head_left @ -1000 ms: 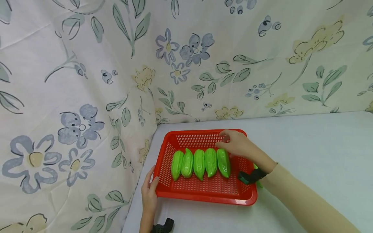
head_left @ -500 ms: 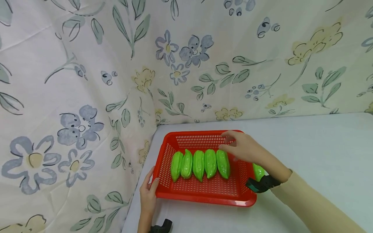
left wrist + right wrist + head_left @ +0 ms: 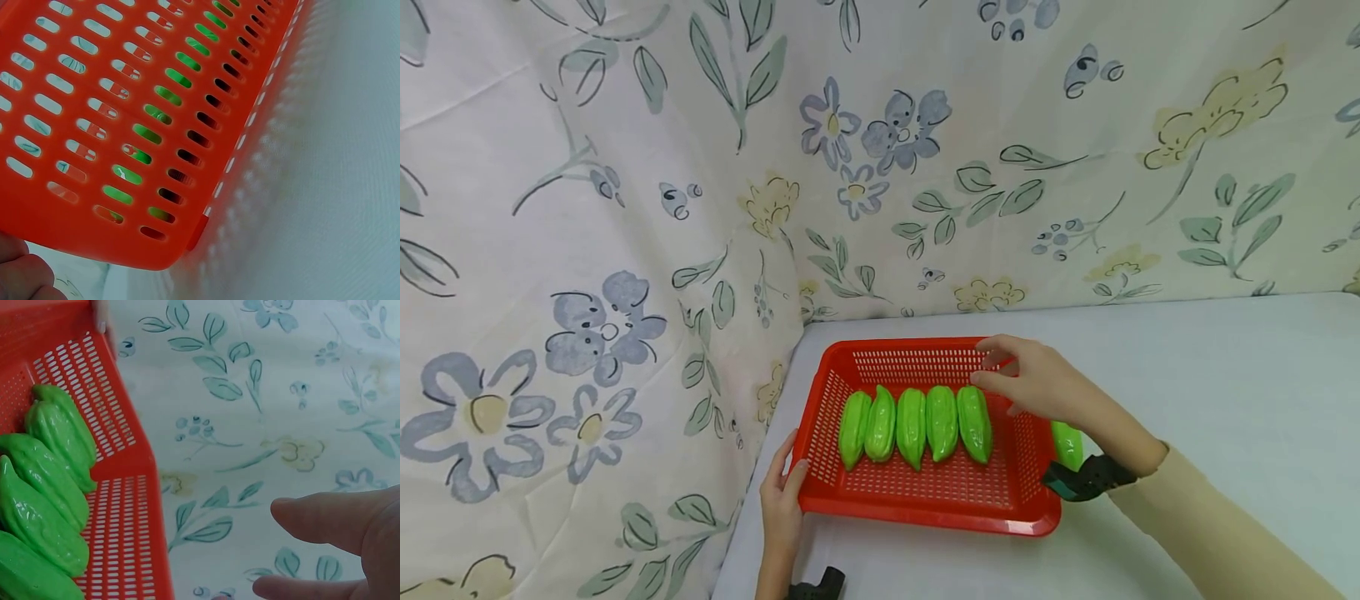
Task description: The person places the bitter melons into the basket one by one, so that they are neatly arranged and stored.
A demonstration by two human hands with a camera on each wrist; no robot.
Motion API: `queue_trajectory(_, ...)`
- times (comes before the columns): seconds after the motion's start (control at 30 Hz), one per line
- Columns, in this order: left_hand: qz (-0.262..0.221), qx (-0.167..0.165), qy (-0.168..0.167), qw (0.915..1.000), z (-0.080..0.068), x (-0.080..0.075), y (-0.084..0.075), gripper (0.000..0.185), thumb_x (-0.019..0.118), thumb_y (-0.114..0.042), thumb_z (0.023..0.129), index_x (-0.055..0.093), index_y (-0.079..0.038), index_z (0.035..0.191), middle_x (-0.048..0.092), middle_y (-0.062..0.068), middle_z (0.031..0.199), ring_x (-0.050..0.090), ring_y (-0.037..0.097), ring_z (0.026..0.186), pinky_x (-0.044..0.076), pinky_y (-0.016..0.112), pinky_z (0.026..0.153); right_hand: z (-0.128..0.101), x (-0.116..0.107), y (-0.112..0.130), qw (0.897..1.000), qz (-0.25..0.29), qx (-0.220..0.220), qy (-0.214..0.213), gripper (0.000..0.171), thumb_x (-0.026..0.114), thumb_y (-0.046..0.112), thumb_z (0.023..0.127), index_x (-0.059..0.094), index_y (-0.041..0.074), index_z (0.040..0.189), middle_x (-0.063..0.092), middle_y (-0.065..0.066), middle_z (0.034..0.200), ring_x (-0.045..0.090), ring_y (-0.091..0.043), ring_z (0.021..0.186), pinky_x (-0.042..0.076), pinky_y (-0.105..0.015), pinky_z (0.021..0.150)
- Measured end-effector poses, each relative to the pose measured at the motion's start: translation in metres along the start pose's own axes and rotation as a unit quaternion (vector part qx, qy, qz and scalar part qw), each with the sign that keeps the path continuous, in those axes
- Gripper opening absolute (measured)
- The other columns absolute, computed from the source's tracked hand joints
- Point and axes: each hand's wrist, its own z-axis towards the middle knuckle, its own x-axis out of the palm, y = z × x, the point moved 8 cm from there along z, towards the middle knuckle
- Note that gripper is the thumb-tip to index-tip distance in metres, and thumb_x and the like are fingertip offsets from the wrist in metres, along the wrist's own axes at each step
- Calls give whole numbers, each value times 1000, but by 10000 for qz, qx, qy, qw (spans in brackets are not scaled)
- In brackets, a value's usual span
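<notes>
A floral cloth (image 3: 625,208) hangs behind and to the left of a pale table (image 3: 1225,375). On the table, in the corner, sits a red slotted basket (image 3: 925,504). Five green gourds (image 3: 917,423) lie side by side in a row across its floor, touching one another; the wrist views show them too, through the slots and against the far wall (image 3: 44,481). A sixth gourd (image 3: 1066,444) lies on the table just outside the basket's right wall, partly hidden by the right forearm.

The right hand (image 3: 1037,385) hovers over the basket's far right corner, just beside the rightmost gourd in the row. Its fingers are loosely spread and relaxed and hold nothing; whether a fingertip touches that gourd cannot be told.

The left hand (image 3: 781,508) rests against the basket's near left corner, thumb on the rim, fingers fairly straight along the outer wall. A black strap (image 3: 1086,479) circles the right wrist.
</notes>
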Motion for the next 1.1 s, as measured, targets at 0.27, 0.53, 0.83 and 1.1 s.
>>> queue_trajectory(0.27, 27, -125, 12, 9999, -1, -1, 3, 49, 50, -15, 108, 48, -16, 156, 57, 15, 151, 78, 28, 87, 64, 30, 75, -3, -7, -3, 10000, 50, -10, -33, 53, 69, 30, 100, 55, 4, 144, 65, -21, 129, 71, -19, 88, 65, -35, 64)
queue_trajectory(0.53, -68, -25, 50, 10000, 1, 0, 1, 48, 49, -13, 108, 47, -11, 156, 59, 19, 147, 77, 29, 81, 64, 30, 71, -16, -25, -16, 9996, -26, 44, -261, 53, 71, 33, 99, 56, 5, 141, 67, -19, 126, 70, -30, 103, 65, -35, 64)
queue_trajectory(0.83, -77, -48, 61, 9999, 0, 1, 0, 49, 47, -11, 107, 47, -11, 156, 58, 18, 149, 78, 33, 84, 64, 31, 71, -37, -52, -38, 9982, -276, 167, -499, 61, 67, 38, 101, 50, 2, 147, 65, -26, 132, 70, -36, 110, 65, -36, 66)
queue_trajectory(1.1, -134, -67, 69, 9999, -1, 1, 1, 49, 47, -11, 107, 48, -13, 156, 59, 19, 147, 77, 34, 84, 65, 33, 71, -53, -77, -59, 9965, -415, 368, -618, 64, 62, 44, 103, 47, 3, 150, 64, -25, 134, 70, -31, 107, 65, -35, 68)
